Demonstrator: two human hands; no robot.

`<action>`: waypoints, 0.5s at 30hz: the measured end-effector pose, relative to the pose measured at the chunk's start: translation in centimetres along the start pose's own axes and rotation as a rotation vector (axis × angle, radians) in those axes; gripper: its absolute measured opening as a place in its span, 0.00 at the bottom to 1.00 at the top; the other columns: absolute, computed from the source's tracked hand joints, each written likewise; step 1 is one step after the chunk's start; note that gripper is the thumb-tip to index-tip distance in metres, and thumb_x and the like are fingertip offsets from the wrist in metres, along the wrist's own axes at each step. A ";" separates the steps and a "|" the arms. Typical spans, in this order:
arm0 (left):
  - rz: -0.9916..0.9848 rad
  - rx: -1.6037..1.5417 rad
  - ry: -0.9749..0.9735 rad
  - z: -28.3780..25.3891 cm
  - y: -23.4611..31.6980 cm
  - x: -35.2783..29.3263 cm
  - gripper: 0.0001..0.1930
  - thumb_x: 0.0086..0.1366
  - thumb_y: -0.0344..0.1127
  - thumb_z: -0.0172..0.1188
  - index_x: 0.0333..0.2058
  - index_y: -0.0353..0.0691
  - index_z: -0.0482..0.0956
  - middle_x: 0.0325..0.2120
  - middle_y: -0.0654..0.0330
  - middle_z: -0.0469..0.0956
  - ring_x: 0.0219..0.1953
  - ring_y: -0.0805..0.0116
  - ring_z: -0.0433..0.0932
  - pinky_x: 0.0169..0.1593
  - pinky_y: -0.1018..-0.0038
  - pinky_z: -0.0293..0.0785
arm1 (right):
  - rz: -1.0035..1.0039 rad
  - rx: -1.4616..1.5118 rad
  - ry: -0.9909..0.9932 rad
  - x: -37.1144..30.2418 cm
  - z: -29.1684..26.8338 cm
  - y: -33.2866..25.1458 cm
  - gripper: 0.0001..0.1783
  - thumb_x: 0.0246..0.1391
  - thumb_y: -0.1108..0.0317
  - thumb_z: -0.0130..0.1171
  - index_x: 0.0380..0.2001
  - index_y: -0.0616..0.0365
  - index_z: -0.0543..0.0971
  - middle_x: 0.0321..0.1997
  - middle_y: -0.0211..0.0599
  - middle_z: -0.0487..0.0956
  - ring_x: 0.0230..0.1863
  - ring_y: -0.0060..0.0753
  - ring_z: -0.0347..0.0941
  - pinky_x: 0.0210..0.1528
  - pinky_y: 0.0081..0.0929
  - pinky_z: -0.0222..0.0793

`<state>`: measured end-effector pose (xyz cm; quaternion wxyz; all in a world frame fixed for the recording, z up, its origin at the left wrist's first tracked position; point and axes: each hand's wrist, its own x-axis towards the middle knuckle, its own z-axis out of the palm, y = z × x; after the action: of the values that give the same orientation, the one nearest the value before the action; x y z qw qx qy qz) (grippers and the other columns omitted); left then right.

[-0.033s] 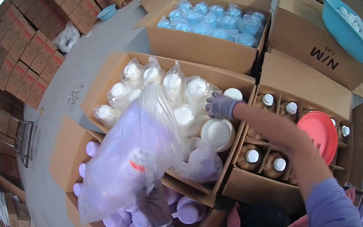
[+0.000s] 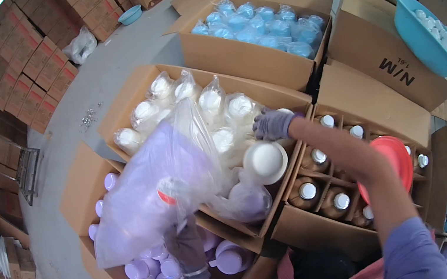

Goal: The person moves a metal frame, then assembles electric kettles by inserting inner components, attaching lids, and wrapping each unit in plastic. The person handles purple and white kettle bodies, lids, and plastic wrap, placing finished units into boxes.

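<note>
My left hand (image 2: pixel 186 247), in a grey glove, grips the lower edge of a clear plastic bag (image 2: pixel 144 195) with something light purple inside and a red-and-white round mark on it. The bag hangs over two open cartons. Below it, purple containers (image 2: pixel 229 258) with handles stand in the left carton. My right hand (image 2: pixel 273 124), also gloved, has its fingers bent above the middle carton (image 2: pixel 279 85). White bagged containers (image 2: pixel 212 101) fill that carton. A round white container (image 2: pixel 265 162) lies just below the right hand. Whether the right fingers hold anything is hidden.
Brown bottles with white caps (image 2: pixel 307 191) stand in a divided carton at right, a red plate-like piece (image 2: pixel 396 160) over them. Behind is a carton of blue bagged items (image 2: pixel 269 24). A blue basin (image 2: pixel 416 28) of white caps sits far right. Stacked cartons (image 2: pixel 39 61) line the back left.
My right hand has shifted slightly, now covering more of the white round top behind it, and its forearm has swung a little right. The bag in my left hand has barely moved.
</note>
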<state>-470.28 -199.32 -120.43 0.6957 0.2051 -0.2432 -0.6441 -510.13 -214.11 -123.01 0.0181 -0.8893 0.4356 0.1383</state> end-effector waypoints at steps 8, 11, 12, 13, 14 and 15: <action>-0.240 0.244 0.003 1.2 -6.8 6.5 0.04 0.63 0.32 0.56 0.32 0.38 0.75 0.37 0.57 0.79 0.40 0.54 0.81 0.52 0.43 0.78 | 0.521 0.815 0.277 -26.5 -21.9 -1.3 0.23 0.49 0.66 0.61 0.49 0.61 0.79 0.43 0.39 0.82 0.41 0.24 0.76 0.46 0.27 0.73; -0.432 0.433 -0.233 -0.7 -10.5 9.6 0.06 0.58 0.28 0.59 0.35 0.36 0.78 0.36 0.56 0.79 0.37 0.57 0.81 0.42 0.51 0.82 | 0.847 1.094 0.485 -33.7 -19.6 -4.3 0.20 0.55 0.67 0.61 0.51 0.63 0.78 0.41 0.34 0.81 0.41 0.20 0.76 0.42 0.22 0.74; -0.469 0.731 -0.330 -0.8 -12.1 10.8 0.08 0.59 0.29 0.58 0.37 0.35 0.77 0.36 0.55 0.79 0.40 0.58 0.81 0.42 0.55 0.81 | 0.845 1.252 0.699 -35.8 -17.3 -5.3 0.21 0.57 0.66 0.61 0.51 0.64 0.77 0.40 0.33 0.81 0.39 0.20 0.76 0.41 0.22 0.75; -0.486 1.043 -0.424 -0.6 -13.4 11.6 0.09 0.61 0.30 0.57 0.38 0.33 0.77 0.37 0.55 0.78 0.43 0.59 0.80 0.42 0.60 0.81 | 0.897 1.302 0.752 -36.8 -16.1 -6.7 0.20 0.57 0.66 0.61 0.51 0.65 0.77 0.42 0.32 0.80 0.40 0.21 0.76 0.42 0.21 0.75; -0.480 1.369 -0.508 -0.2 -14.0 11.8 0.10 0.62 0.31 0.57 0.40 0.32 0.76 0.38 0.55 0.77 0.46 0.60 0.80 0.42 0.64 0.81 | 0.936 1.365 0.807 -37.1 -15.4 -8.2 0.20 0.58 0.66 0.61 0.52 0.65 0.76 0.43 0.31 0.80 0.41 0.21 0.76 0.43 0.21 0.75; -0.443 1.534 -0.573 1.0 -15.2 11.2 0.12 0.63 0.32 0.57 0.42 0.32 0.76 0.39 0.54 0.78 0.47 0.61 0.80 0.44 0.65 0.80 | 1.004 1.385 0.784 -38.1 -15.4 -9.9 0.20 0.58 0.66 0.61 0.50 0.66 0.76 0.44 0.32 0.79 0.42 0.21 0.76 0.43 0.21 0.75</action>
<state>-482.45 -211.75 -127.88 0.1329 0.4922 -0.7337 -0.4492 -521.10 -181.01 -99.11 0.3334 -0.3719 0.7284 -0.4691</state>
